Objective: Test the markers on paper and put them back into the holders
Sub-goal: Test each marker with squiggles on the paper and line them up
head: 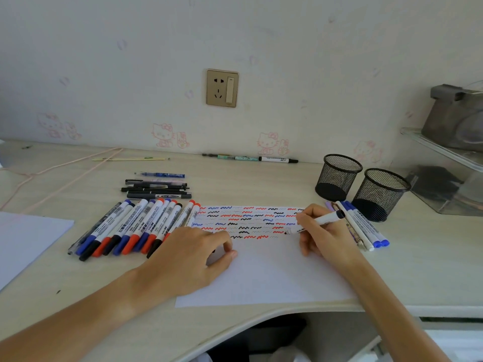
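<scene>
A single wide-angle view from the person's head looks forward and down across a pale desk (261,176) toward the wall (235,35), close over the sheet of paper (266,273); both forearms enter from the bottom edge, and straight lines bow toward the frame's margins.

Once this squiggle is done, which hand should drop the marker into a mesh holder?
Right hand: it already grips the marker, and both mesh holders stand on its side. The left hand rests on the paper.
</scene>
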